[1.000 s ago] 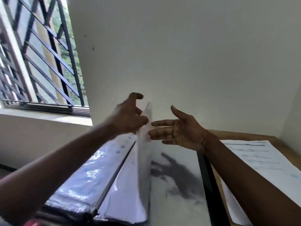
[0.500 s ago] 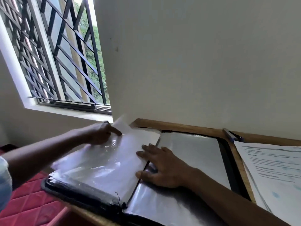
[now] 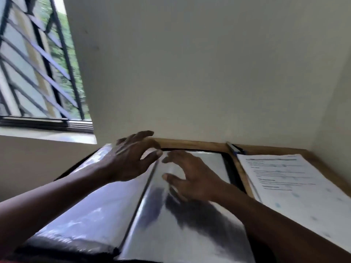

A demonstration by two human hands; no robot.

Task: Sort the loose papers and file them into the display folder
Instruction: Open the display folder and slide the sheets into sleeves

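A black display folder point(image 3: 106, 211) lies open on the wooden desk, its clear plastic sleeves shining on both sides. My left hand point(image 3: 131, 158) hovers over the upper part of the left page near the spine, fingers spread and holding nothing. My right hand point(image 3: 191, 177) rests on the right-hand sleeve, with its fingertips bent against the plastic. A stack of loose printed papers point(image 3: 296, 190) lies on the desk to the right of the folder.
A pen point(image 3: 235, 149) lies at the desk's back edge between folder and papers. White walls close in behind and to the right of the desk point(image 3: 190, 144). A barred window point(image 3: 38, 73) is at the upper left.
The upright sleeve page has been turned flat onto the left side. My left hand moved from the page's far left corner toward the spine, and my right hand shifted up the right sleeve.
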